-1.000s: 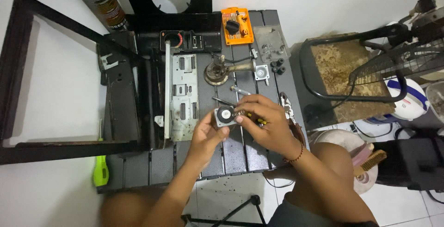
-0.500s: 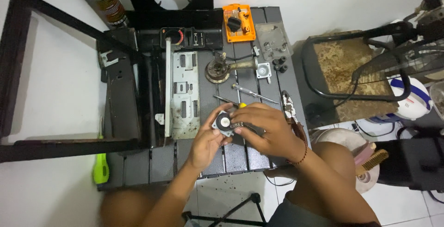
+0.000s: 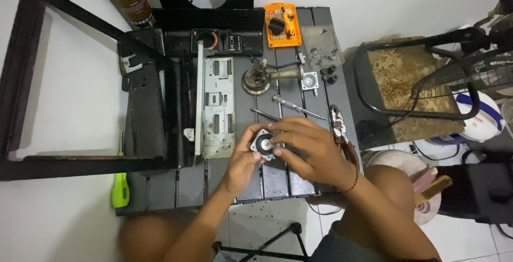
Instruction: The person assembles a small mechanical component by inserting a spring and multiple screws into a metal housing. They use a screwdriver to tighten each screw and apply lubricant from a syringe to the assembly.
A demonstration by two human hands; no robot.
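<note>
Both hands meet over the middle of a dark slatted work table (image 3: 278, 179). Gripped between them is a small square metal part with a round black centre (image 3: 264, 144); the left hand (image 3: 241, 161) clasps it from below and the side, fingers curled round its edge, while the right hand (image 3: 310, 150) closes over its right half, fingertips pressed on it (what lies under those fingers is hidden). A beaded band sits on the right wrist.

Just above the hands lie two thin screwdrivers (image 3: 299, 108), apart from the part. To the right, pliers with paint-flecked handles (image 3: 340, 128) rest along the table edge. Further up stand a round brass burner piece with a pipe (image 3: 265, 77), a small square white part (image 3: 310, 80) and a few black knobs (image 3: 328, 74). An orange tool case (image 3: 281, 24) and a clear tray (image 3: 321, 45) sit at the far edge. Left of the hands, a perforated grey metal plate (image 3: 218, 104) leans against a black metal frame (image 3: 144, 96). A lime-green handle (image 3: 120, 190) lies at the table's lower left.
</note>
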